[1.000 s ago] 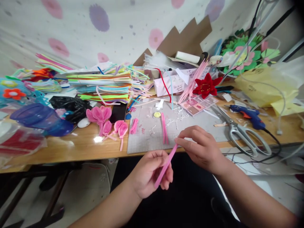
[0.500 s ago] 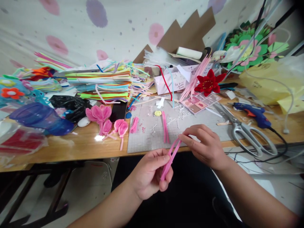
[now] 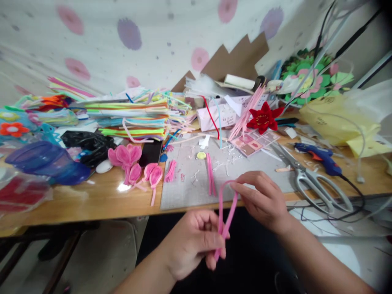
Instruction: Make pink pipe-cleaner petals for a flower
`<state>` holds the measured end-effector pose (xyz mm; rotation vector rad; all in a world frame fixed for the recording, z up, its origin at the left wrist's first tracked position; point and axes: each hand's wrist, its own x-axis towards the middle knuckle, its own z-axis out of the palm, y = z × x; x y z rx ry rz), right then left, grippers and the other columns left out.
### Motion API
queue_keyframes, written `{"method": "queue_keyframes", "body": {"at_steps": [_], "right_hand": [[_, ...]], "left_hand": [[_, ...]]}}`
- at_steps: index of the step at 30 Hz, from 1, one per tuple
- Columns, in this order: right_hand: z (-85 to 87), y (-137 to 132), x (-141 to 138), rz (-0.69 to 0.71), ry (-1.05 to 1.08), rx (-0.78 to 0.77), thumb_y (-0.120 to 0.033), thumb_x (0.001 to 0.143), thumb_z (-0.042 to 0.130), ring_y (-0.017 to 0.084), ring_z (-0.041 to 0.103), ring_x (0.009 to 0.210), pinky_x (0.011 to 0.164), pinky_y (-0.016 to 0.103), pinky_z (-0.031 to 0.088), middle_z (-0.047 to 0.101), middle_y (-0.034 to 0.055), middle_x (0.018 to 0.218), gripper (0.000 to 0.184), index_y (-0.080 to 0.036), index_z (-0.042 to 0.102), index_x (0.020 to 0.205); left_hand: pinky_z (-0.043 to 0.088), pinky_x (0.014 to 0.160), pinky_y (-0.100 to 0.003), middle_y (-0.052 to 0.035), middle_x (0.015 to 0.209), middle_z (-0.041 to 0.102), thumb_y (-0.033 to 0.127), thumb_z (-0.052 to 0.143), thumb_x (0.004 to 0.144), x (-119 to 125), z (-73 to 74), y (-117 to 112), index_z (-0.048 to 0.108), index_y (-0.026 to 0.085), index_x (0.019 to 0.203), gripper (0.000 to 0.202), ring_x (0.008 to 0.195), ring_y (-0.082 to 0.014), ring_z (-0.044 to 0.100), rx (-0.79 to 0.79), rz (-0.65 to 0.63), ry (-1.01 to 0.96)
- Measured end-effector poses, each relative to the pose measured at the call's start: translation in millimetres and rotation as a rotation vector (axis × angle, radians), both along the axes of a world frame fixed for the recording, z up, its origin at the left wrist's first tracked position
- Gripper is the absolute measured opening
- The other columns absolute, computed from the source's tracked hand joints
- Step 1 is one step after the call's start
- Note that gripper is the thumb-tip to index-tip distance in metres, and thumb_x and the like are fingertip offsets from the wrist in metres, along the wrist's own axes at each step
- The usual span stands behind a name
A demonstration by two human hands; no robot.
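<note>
A pink pipe cleaner (image 3: 232,212), bent into a narrow loop, is stretched between my hands in front of the table edge. My left hand (image 3: 197,241) is closed on its lower end, thumb pressed against the fingers. At the upper bend, my right hand (image 3: 261,196) pinches the loop between thumb and fingertips. Beyond them on the grey cutting mat (image 3: 183,196) lie a bundle of long pink pipe cleaners (image 3: 210,174) and a bunch of short pink pieces (image 3: 170,170). Left of the mat are pink petal shapes (image 3: 153,174) and a pink pipe-cleaner flower (image 3: 125,157).
Large scissors (image 3: 318,185) and a blue glue gun (image 3: 318,157) lie at the right. A red flower (image 3: 265,117) sits behind the mat. Stacked colourful pipe cleaners (image 3: 131,118) fill the back left. A blue-purple plastic item (image 3: 45,163) rests at the far left.
The pink loop has opened wider and its top is rounder. My left hand has moved down, drawing apart from my right hand. The camera view has shifted slightly.
</note>
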<state>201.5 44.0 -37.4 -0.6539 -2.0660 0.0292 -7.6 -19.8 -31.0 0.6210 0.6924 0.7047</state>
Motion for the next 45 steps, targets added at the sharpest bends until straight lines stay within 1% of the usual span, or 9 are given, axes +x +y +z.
{"method": "queue_keyframes", "body": {"at_steps": [3, 6, 9, 13, 18, 22, 29, 35, 45], "right_hand": [[-4.8, -3, -10, 0.050, 0.444, -0.413, -0.009, 0.087, 0.055, 0.020, 0.059, 0.094, 0.078, 0.035, 0.049, 0.061, 0.0075, 0.106, 0.041, -0.028, 0.059, 0.123], [-6.2, -8, -22, 0.355, 0.868, -1.012, -0.033, 0.093, 0.050, 0.023, 0.059, 0.097, 0.077, 0.036, 0.050, 0.063, 0.0106, 0.109, 0.031, -0.025, 0.060, 0.121], [0.7, -14, -33, 0.653, 0.998, -1.303, -0.055, 0.091, 0.047, 0.028, 0.056, 0.103, 0.080, 0.040, 0.048, 0.061, 0.0154, 0.114, 0.051, -0.018, 0.058, 0.123], [14.4, -18, -45, 0.800, 1.059, -1.350, -0.063, 0.084, 0.054, 0.028, 0.056, 0.104, 0.086, 0.041, 0.045, 0.060, 0.0149, 0.114, 0.064, -0.018, 0.052, 0.129], [24.0, -18, -59, 0.797, 1.170, -1.298, -0.040, 0.089, 0.059, 0.012, 0.058, 0.063, 0.067, 0.030, 0.052, 0.054, -0.0012, 0.072, 0.028, -0.017, 0.064, 0.105], [27.5, -13, -63, 0.775, 1.187, -1.348, -0.041, 0.089, 0.058, 0.006, 0.044, 0.047, 0.053, 0.025, 0.052, 0.045, -0.0054, 0.060, 0.026, -0.015, 0.064, 0.090], [29.9, -9, -63, 0.681, 1.240, -1.377, -0.040, 0.088, 0.061, 0.004, 0.033, 0.041, 0.043, 0.018, 0.049, 0.037, -0.0080, 0.056, 0.025, -0.016, 0.059, 0.081], [31.3, -11, -58, 0.871, 1.306, -1.422, -0.064, 0.081, 0.056, 0.006, 0.035, 0.049, 0.048, 0.021, 0.050, 0.047, -0.0042, 0.071, 0.053, -0.018, 0.061, 0.107], [32.5, -16, -56, 0.972, 1.369, -1.462, -0.053, 0.090, 0.053, 0.004, 0.026, 0.047, 0.042, 0.015, 0.040, 0.039, -0.0050, 0.068, 0.040, -0.015, 0.066, 0.093]], "left_hand": [[0.037, 0.034, -0.012, -0.0017, 0.049, 0.062, 0.034, 0.082, 0.058, -1, 0.6, 3, 0.062, 0.010, 0.065, 0.032, 0.033, -0.0040, 0.049, 0.017, 0.025, 0.173], [0.036, 0.035, -0.014, -0.0007, 0.049, 0.062, 0.034, 0.082, 0.055, 0, 0.1, 7, 0.061, 0.011, 0.063, 0.032, 0.034, -0.0041, 0.048, 0.048, 0.056, 0.258], [0.035, 0.037, -0.015, -0.0009, 0.051, 0.062, 0.034, 0.080, 0.056, 1, -0.8, 6, 0.062, 0.012, 0.063, 0.030, 0.038, -0.0050, 0.048, 0.081, 0.064, 0.291], [0.032, 0.039, -0.015, -0.0011, 0.051, 0.062, 0.030, 0.078, 0.059, 3, -1.6, 3, 0.062, 0.012, 0.064, 0.025, 0.041, -0.0054, 0.048, 0.098, 0.053, 0.305], [0.034, 0.043, -0.016, -0.0004, 0.054, 0.062, 0.022, 0.074, 0.066, 7, 3.2, 1, 0.065, 0.011, 0.065, 0.014, 0.046, -0.0054, 0.050, 0.169, 0.086, 0.281], [0.041, 0.049, -0.017, -0.0012, 0.056, 0.064, 0.022, 0.074, 0.069, 7, 6.1, 3, 0.069, 0.010, 0.069, 0.012, 0.050, -0.0065, 0.054, 0.204, -0.029, 0.277], [0.045, 0.044, -0.019, -0.0029, 0.051, 0.066, 0.025, 0.069, 0.073, 7, 1.6, 1, 0.064, 0.011, 0.064, 0.017, 0.042, -0.0094, 0.058, 0.124, -0.106, 0.321], [0.043, 0.041, -0.015, -0.0048, 0.052, 0.068, 0.033, 0.068, 0.074, 8, -5.9, -2, 0.059, 0.012, 0.067, 0.024, 0.040, -0.0090, 0.059, 0.104, -0.031, 0.261], [0.042, 0.041, -0.015, -0.0055, 0.057, 0.070, 0.029, 0.067, 0.073, 10, -3.8, -8, 0.054, 0.012, 0.071, 0.021, 0.042, -0.0099, 0.062, 0.102, -0.105, 0.285]]}}
